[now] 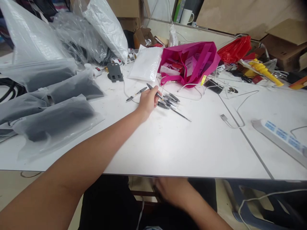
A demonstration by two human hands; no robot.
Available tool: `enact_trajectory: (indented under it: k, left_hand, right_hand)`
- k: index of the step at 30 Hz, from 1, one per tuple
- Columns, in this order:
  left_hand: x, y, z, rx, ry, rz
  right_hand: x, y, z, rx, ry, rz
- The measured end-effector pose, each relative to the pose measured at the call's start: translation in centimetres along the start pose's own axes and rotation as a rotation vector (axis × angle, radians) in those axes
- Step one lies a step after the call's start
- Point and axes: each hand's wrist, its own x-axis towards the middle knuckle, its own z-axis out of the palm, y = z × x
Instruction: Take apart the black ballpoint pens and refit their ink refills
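One white table [187, 150] takes up most of the view, its left side crowded with frosted bags [55, 118] of dark contents. Toward the back, a magenta bag [192, 64] slumps open beside a flat white packet [146, 62], and a power strip [280, 137] lies at the right edge. The right hand [168, 190] is below the table's front edge, near the lap; it is blurred, so I cannot fairly tell whether it grips anything. The left hand [147, 100] rests out over the middle of the table, pinching a pen [160, 97] between thumb and fingers. Just beside its fingertips lies a loose pile of pens [171, 100], with a single dark pen [136, 94] on the hand's other side and a thin rod [182, 116] pointing away from the pile to the right.
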Motion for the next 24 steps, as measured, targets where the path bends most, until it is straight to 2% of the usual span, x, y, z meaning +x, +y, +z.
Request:
enact_trajectory:
  k: [2,3,4,5,7,8,10,11,13,15,17,19,21,24]
  left_hand:
    - [0.0,0.0,0.2,0.005,0.000,0.000]
    - [0.0,0.0,0.2,0.008,-0.004,0.002]
    - [0.0,-0.1,0.2,0.010,-0.011,0.008]
    - [-0.1,-0.1,0.2,0.013,-0.019,0.014]
    - [-0.1,-0.1,0.0,0.021,-0.046,0.023]
    - [-0.1,-0.2,-0.1,0.025,-0.060,0.025]
    - [-0.1,-0.2,-0.3,0.031,-0.082,0.030]
    - [-0.1,-0.2,-0.4,0.034,-0.087,0.033]
    - [-0.1,-0.3,-0.4,0.041,-0.090,0.041]
    - [-0.2,-0.3,-0.3,0.059,-0.101,0.045]
    - [-0.4,-0.3,-0.1,0.077,-0.127,0.040]
    - [-0.7,-0.2,0.0,0.085,-0.159,0.025]
    - [-0.9,-0.1,0.0,0.085,-0.189,0.008]
    - [-1.2,0.3,0.0,0.061,-0.209,0.000]
  right_hand:
    - [-2.1,-1.7,-1.5,0.064,-0.068,-0.126]
    - [-2.9,-2.3,-3.1,0.083,-0.038,-0.159]
    - [-3.5,-2.3,-5.1,0.080,0.056,-0.147]
    - [-3.6,-1.8,-7.5,0.035,0.212,-0.070]
    - [-2.4,1.0,-12.2,-0.069,0.565,0.156]
    - [-1.1,3.0,-14.1,-0.106,0.675,0.232]
    - [2.2,7.3,-16.6,-0.099,0.775,0.269]
    - [3.9,9.3,-17.0,-0.057,0.756,0.252]
    - [6.7,12.1,-16.4,0.077,0.702,0.220]
    - [8.2,13.1,-14.7,0.190,0.692,0.191]
    - [8.5,12.8,-13.3,0.424,0.708,0.181]
    - [8.3,12.0,-12.8,0.786,0.677,0.187]
    - [7.9,11.4,-13.1,1.113,0.594,0.179]
    - [7.5,11.1,-13.9,1.356,0.496,0.143]
